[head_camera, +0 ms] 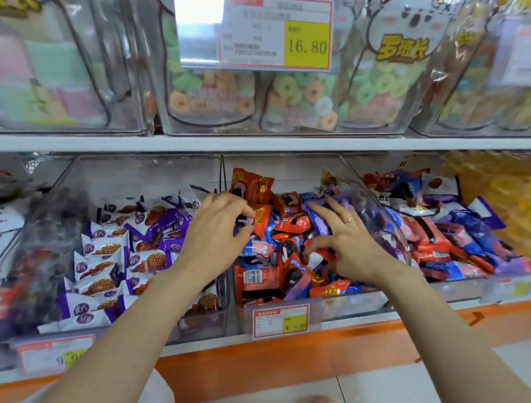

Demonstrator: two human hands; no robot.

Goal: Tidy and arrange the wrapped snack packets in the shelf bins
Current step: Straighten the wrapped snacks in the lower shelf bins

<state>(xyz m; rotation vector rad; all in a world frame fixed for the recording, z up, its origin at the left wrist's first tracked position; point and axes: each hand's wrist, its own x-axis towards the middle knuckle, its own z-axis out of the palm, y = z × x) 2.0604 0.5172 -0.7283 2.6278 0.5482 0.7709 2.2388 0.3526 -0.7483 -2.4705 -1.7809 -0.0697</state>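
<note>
Where the orange-edged shelf (276, 361) carries its row, the middle clear bin (358, 301) holds a heap of red and blue snack packets (294, 228). Left of that bin lie purple-and-white waffle packets (105, 251). Over the bin, the left hand (220, 226) pinches a red packet (261, 219); the right hand (347, 237) rests spread-fingered on the heap.

Left hand (220, 226), perhaps mid-pinch, and right hand (347, 240) amid snack packets (291, 226).
</note>
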